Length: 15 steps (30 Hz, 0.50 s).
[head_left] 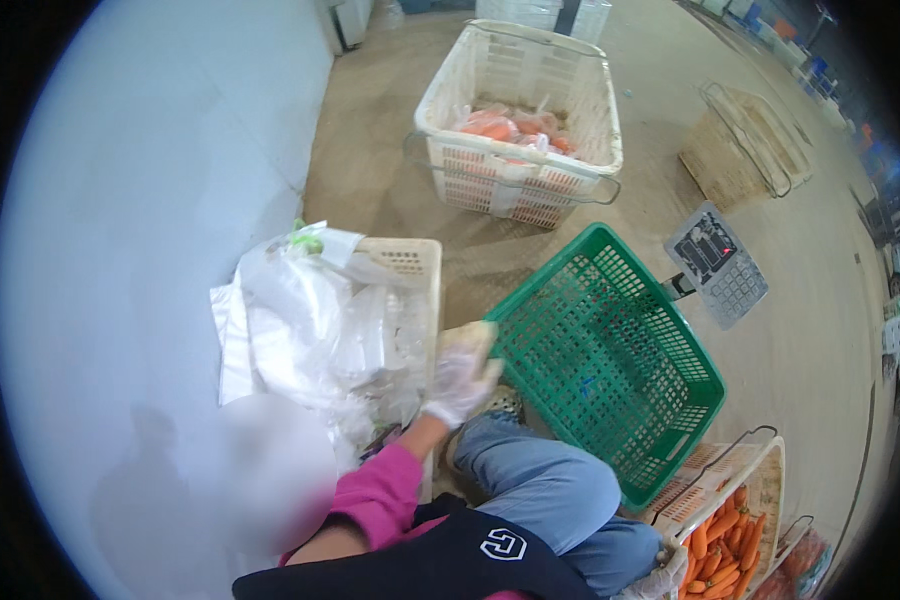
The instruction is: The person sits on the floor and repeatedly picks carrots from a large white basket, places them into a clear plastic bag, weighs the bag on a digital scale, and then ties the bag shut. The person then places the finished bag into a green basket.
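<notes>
My left hand, in a pale glove and slightly blurred, is beside the near left corner of the green plastic basket, fingers extended and thumb apart. Left of it, white plastic bags lie heaped over a cream crate. My right hand, also gloved, is low at the right beside a crate of carrots; its fingers are partly hidden. A scale display with keypad stands just beyond the green basket.
A tall white crate with bagged orange produce stands ahead. A dirty cream crate is farther right. A pale wall runs along my left. More crates and stacked goods line the far edge, and red bagged produce sits at the lower right.
</notes>
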{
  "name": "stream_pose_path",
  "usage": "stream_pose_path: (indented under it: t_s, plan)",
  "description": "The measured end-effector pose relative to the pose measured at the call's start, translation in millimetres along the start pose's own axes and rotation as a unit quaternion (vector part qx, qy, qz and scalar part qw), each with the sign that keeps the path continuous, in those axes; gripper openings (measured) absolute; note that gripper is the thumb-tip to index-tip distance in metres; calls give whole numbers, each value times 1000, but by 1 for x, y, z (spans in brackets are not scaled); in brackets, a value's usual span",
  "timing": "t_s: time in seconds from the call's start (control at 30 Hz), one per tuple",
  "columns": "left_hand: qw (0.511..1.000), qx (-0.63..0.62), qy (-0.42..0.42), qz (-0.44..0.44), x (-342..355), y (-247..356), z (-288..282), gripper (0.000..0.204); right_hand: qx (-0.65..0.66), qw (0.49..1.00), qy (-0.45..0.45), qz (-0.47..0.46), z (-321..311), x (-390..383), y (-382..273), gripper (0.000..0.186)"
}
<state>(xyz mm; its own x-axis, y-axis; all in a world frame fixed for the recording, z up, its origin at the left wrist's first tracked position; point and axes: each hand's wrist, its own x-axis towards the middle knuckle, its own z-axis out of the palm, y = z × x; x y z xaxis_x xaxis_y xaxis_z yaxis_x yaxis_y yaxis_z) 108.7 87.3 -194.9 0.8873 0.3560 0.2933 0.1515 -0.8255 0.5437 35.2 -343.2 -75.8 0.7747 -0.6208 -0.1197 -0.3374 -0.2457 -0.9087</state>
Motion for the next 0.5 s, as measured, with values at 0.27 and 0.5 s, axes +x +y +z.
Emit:
stream_pose_path:
  t_s: [0.27,0.5]
  plan:
    - [950,257,15,-176,-88,-146,-112,61,14,995,-40,-91,18,15,16,30]
    - [876,337,-234,-255,-72,-245,-79,26,30,972,-167,-161,38,-6,26,24]
